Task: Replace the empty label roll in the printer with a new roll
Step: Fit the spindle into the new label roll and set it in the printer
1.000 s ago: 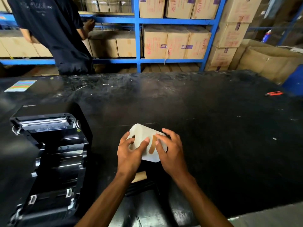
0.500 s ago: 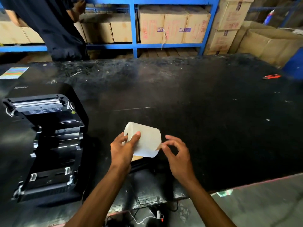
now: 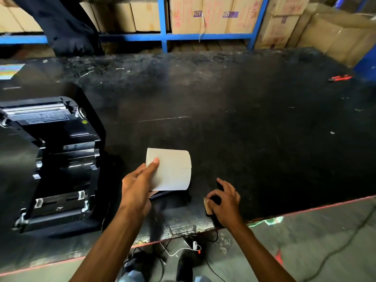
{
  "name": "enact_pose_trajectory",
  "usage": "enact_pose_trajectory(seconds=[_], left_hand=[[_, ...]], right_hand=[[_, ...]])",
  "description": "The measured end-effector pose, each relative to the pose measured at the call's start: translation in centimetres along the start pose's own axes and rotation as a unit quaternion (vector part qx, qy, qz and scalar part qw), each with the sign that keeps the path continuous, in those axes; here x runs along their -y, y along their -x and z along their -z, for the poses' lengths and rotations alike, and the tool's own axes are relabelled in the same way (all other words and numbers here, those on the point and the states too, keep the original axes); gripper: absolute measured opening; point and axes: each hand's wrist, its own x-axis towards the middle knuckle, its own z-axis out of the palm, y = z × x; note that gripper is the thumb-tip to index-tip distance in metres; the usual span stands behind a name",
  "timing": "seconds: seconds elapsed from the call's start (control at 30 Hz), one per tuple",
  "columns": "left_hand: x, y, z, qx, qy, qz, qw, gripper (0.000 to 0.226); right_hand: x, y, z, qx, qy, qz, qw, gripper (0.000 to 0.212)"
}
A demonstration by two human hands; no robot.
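Note:
A white label roll [image 3: 173, 169] is held just above the black table [image 3: 244, 129], with my left hand [image 3: 136, 190] gripping its left end, thumb on top. The black label printer [image 3: 50, 159] stands open at the left, its lid raised and its roll bay showing no roll. My right hand [image 3: 223, 202] rests near the table's front edge, fingers pinching a small brown piece of tape [image 3: 208, 206]. A black spindle-like part [image 3: 171, 195] lies on the table under the roll, partly hidden.
Blue shelving [image 3: 162, 37] with cardboard boxes [image 3: 213, 15] runs behind the table. A person in dark clothes [image 3: 67, 27] stands at the far left. A red cutter [image 3: 339, 77] lies far right. A coloured sheet [image 3: 9, 71] lies far left. Cables [image 3: 183, 249] trail on the floor below.
My right hand has peeled the brown tape off the roll and moved right and down to the table edge. My left hand alone now holds the roll. The view tilted down.

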Motion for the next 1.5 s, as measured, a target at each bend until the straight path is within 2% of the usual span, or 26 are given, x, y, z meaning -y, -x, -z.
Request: enact_pose_trajectory(seconds=[0.13,0.2,0.3,0.43,0.5,0.6,0.67,0.77,0.83,0.9,0.97,1.13,1.3,1.4,1.5], left_hand=[[-0.1,0.7,0.6,-0.003,0.011,0.011,1.0,0.048],[0.0,0.8,0.9,-0.007,0.011,0.013,1.0,0.048],[0.0,0.9,1.4,-0.009,0.01,0.013,1.0,0.045],[0.1,0.4,2.1,-0.009,0.015,0.008,1.0,0.025],[0.2,0.1,2.4,-0.004,0.021,0.005,1.0,0.017],[0.1,-0.2,2.7,-0.01,0.027,-0.005,1.0,0.015],[-0.1,-0.3,2.8,-0.015,0.028,-0.011,0.999,0.016],[-0.4,-0.3,3.0,-0.024,0.024,-0.012,0.999,0.018],[-0.6,-0.3,3.4,-0.033,0.028,-0.006,0.999,0.018],[-0.8,-0.4,3.9,-0.031,0.039,0.007,0.999,0.02],[-0.9,-0.8,4.7,-0.023,0.059,0.024,0.998,0.024],[-0.9,-2.0,5.9,0.022,0.101,0.069,0.992,0.028],[-0.3,-3.1,5.5,0.064,0.139,0.105,0.983,0.032],[0.1,-3.4,4.7,0.076,0.137,0.118,0.98,0.031],[0.3,-3.4,3.9,0.084,0.129,0.131,0.979,0.034]], right_hand=[[-0.6,0.0,0.1,-0.017,0.008,0.018,1.0,0.031],[-0.6,0.0,0.1,-0.015,0.007,0.033,0.999,0.029],[-0.7,0.4,0.0,0.019,0.01,0.051,0.998,0.028],[-0.8,0.5,1.1,0.076,0.03,0.052,0.995,0.052],[-0.2,0.1,1.6,0.09,0.001,0.036,0.995,0.051],[2.3,-1.0,1.2,0.049,-0.088,-0.006,0.995,0.034],[4.6,-1.8,0.3,0.045,-0.129,-0.044,0.99,0.041],[7.1,-3.0,-1.1,0.066,-0.074,-0.063,0.993,0.06],[7.8,-3.7,-1.8,0.074,-0.045,-0.053,0.995,0.05],[7.7,-4.1,-2.2,0.074,-0.076,-0.063,0.992,0.029],[7.2,-4.2,-1.8,0.073,-0.116,-0.085,0.987,0.018],[5.2,-4.1,2.2,0.015,-0.202,-0.127,0.971,0.018],[4.1,-4.4,6.2,-0.098,-0.342,-0.175,0.918,0.026],[5.0,-4.1,6.7,-0.095,-0.404,-0.186,0.891,0.027],[6.1,-3.6,6.5,-0.091,-0.404,-0.162,0.896,0.024]])
